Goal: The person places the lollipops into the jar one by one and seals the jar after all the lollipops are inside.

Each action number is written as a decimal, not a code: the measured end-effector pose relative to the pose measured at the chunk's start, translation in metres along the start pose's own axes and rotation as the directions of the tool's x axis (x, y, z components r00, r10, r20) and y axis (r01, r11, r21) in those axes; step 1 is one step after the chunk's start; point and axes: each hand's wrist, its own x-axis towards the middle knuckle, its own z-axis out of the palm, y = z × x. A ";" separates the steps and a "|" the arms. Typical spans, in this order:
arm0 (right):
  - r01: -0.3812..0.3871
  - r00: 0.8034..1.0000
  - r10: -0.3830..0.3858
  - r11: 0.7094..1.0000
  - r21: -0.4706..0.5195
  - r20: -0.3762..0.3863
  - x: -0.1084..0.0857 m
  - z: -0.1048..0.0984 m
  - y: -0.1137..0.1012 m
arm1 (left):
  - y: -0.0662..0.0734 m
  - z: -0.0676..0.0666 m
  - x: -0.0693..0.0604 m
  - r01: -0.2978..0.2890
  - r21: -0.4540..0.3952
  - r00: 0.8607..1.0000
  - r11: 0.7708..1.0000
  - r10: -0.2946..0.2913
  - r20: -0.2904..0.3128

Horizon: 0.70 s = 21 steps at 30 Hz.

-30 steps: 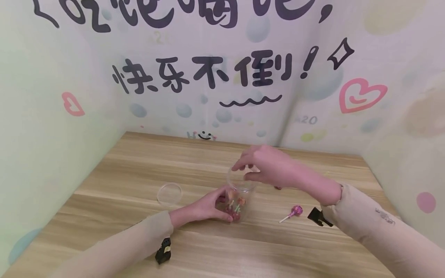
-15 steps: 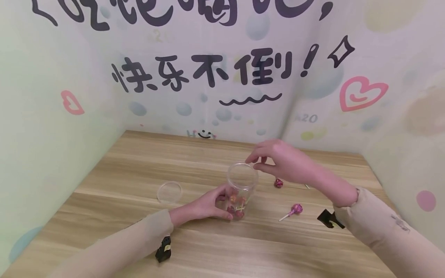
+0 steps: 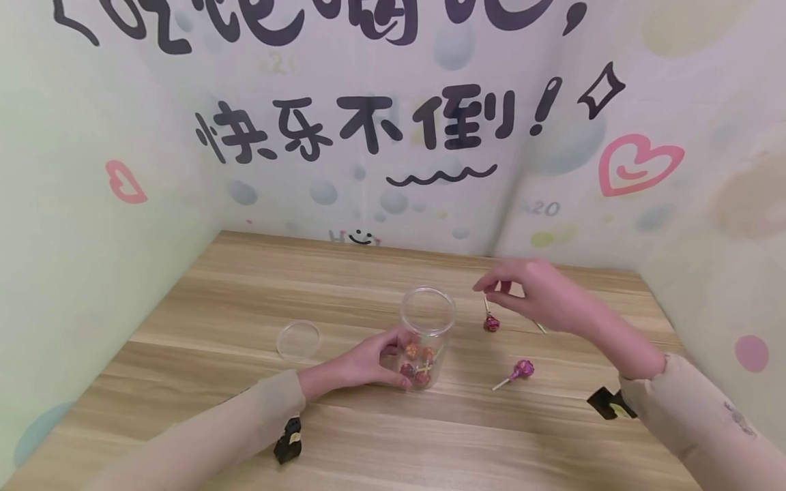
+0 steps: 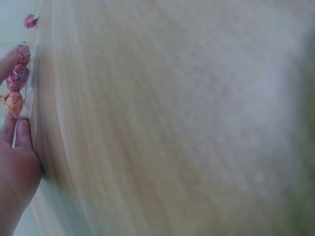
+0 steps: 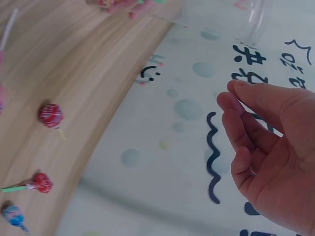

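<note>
A clear plastic jar (image 3: 428, 331) stands uncovered on the table, with several wrapped lollipops (image 3: 424, 372) lying in its lower part. My left hand (image 3: 362, 361) grips the jar low on its left side. In the left wrist view, thumb and fingers curve round it beside an orange-wrapped lollipop (image 4: 13, 103). My right hand (image 3: 543, 293) hovers right of the jar, fingers loosely bent, holding nothing. Below its fingertips lies a dark red lollipop (image 3: 491, 323). Nearer me is a purple-pink lollipop (image 3: 523, 369) with a white stick.
A round clear lid (image 3: 298, 339) lies left of the jar. The right wrist view also shows a red lollipop (image 5: 43, 182) with a green stick and a blue one (image 5: 13, 215). The printed wall (image 3: 368, 204) borders the table's far edge.
My right hand has moved from over the jar's mouth out to the right, above the loose lollipops. Lollipops inside the jar have settled. The left hand stays on the jar.
</note>
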 end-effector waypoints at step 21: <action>-0.220 0.973 0.216 0.974 -0.053 -0.076 -0.073 0.038 0.109 | 0.001 0.000 -0.002 -0.007 0.008 1.000 1.000 0.007 -0.004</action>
